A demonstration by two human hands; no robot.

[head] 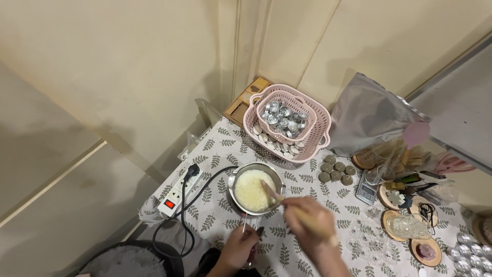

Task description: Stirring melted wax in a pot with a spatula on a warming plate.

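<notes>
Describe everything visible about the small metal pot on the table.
The small metal pot is round and shiny, filled with pale, grainy whitish matter. It sits upright on the leaf-patterned tablecloth, its handle pointing toward the person. The left hand grips that handle; the right hand holds a wooden stick dipped into the contents. A black cable runs up to its left side.

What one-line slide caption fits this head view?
Left hand steadies a small metal pot of pale wax by its handle while right hand stirs with a wooden stick, beside pink baskets.
</notes>
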